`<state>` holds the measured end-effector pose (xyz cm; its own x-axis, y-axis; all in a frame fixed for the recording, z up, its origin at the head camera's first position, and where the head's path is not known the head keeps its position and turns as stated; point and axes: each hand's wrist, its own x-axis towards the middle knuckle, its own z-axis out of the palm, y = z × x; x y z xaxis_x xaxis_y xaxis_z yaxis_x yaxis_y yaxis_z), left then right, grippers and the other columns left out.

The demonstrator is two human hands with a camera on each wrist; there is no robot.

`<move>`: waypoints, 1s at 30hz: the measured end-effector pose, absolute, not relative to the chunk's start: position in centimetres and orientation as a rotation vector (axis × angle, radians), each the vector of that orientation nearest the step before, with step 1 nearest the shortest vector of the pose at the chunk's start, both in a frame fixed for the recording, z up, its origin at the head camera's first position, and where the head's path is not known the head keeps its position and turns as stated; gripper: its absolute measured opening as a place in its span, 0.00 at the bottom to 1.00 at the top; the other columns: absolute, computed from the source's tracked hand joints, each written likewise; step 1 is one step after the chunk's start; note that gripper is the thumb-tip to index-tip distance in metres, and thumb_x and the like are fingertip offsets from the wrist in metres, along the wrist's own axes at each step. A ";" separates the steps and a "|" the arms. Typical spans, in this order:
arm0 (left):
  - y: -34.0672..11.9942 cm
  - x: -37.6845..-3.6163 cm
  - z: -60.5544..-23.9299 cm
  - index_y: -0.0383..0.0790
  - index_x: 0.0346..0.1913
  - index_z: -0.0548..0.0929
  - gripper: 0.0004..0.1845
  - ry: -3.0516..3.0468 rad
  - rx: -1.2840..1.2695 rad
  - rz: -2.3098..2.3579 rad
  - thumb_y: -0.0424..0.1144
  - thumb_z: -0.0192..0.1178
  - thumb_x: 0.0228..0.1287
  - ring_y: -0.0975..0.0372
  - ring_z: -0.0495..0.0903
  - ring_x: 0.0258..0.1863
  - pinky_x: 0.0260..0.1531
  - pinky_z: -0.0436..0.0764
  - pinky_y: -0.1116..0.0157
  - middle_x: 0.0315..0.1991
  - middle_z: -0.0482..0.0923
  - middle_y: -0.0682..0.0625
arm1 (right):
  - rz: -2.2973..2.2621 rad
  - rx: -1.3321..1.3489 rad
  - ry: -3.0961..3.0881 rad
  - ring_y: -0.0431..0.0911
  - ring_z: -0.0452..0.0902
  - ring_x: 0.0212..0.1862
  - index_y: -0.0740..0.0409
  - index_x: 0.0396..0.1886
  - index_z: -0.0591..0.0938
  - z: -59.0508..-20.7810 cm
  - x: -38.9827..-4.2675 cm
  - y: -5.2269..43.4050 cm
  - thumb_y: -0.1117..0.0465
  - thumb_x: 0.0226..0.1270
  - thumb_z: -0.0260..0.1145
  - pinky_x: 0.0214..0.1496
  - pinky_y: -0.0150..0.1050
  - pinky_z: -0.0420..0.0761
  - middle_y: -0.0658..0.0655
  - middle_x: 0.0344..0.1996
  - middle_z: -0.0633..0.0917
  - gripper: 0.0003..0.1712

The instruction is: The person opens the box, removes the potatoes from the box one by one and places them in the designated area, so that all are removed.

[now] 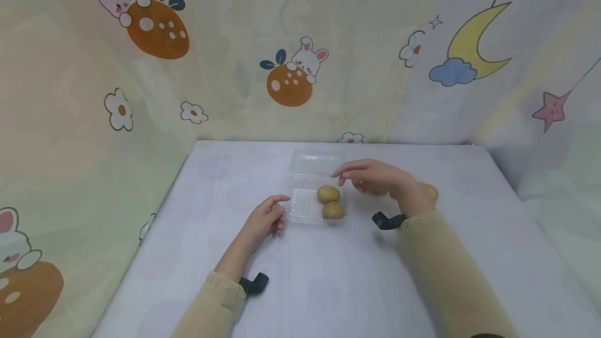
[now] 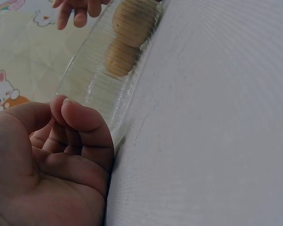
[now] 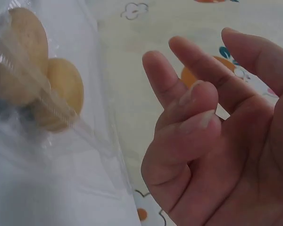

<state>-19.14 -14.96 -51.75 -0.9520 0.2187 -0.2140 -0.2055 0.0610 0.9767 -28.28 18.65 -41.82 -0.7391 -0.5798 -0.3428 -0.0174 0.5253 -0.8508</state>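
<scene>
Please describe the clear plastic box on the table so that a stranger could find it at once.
On the pale table, look near the far middle, between the left hand and the right hand. The clear plastic box lies there with its lid open. It alone is transparent, and it holds two brown potatoes.

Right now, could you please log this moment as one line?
left hand: beside clear box, holds nothing | right hand: open above box | in box: two kiwis | table: more kiwis behind right wrist
</scene>
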 end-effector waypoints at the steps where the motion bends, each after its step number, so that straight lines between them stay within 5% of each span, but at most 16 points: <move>1: -15.0 -19.1 -51.7 0.52 0.62 0.76 0.16 2.041 0.011 1.961 0.39 0.53 0.74 0.60 0.74 0.23 0.24 0.78 0.65 0.27 0.74 0.49 | -1.183 -0.510 2.128 0.50 0.72 0.28 0.40 0.57 0.82 -41.8 -28.4 18.1 0.43 0.72 0.60 0.33 0.42 0.75 0.66 0.50 0.80 0.19; 8: -14.9 -19.0 -51.6 0.52 0.61 0.76 0.16 2.038 -0.007 1.957 0.37 0.53 0.74 0.60 0.74 0.22 0.24 0.78 0.65 0.26 0.74 0.50 | -1.075 -0.614 1.934 0.48 0.75 0.31 0.49 0.61 0.80 -42.7 -28.8 14.8 0.46 0.72 0.61 0.36 0.38 0.78 0.64 0.49 0.79 0.23; 17: -14.8 -19.0 -51.8 0.52 0.61 0.76 0.16 2.043 -0.013 1.951 0.37 0.53 0.74 0.60 0.74 0.22 0.24 0.78 0.65 0.26 0.75 0.49 | -0.935 -0.661 1.812 0.46 0.73 0.24 0.51 0.63 0.78 -43.5 -28.4 11.9 0.52 0.78 0.54 0.31 0.36 0.79 0.55 0.25 0.78 0.20; 21: -14.9 -19.1 -51.8 0.53 0.61 0.76 0.16 2.055 -0.013 1.941 0.38 0.53 0.74 0.59 0.74 0.22 0.24 0.79 0.65 0.26 0.75 0.49 | -0.975 -0.668 1.822 0.45 0.74 0.23 0.53 0.64 0.77 -43.9 -28.4 11.3 0.52 0.79 0.51 0.31 0.34 0.81 0.55 0.25 0.79 0.21; 30: -14.8 -19.1 -51.5 0.47 0.63 0.75 0.17 2.013 0.011 1.975 0.37 0.52 0.74 0.61 0.74 0.22 0.24 0.78 0.66 0.26 0.73 0.51 | -1.241 -0.624 1.700 0.46 0.77 0.30 0.61 0.68 0.71 -45.7 -28.8 9.6 0.51 0.80 0.50 0.38 0.35 0.83 0.61 0.44 0.80 0.26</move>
<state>-19.11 -14.84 -51.47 -0.9487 0.2267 -0.2202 -0.2158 0.0445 0.9754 -28.79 9.56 -45.66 -0.4565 -0.8074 -0.3738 0.1099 0.3658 -0.9242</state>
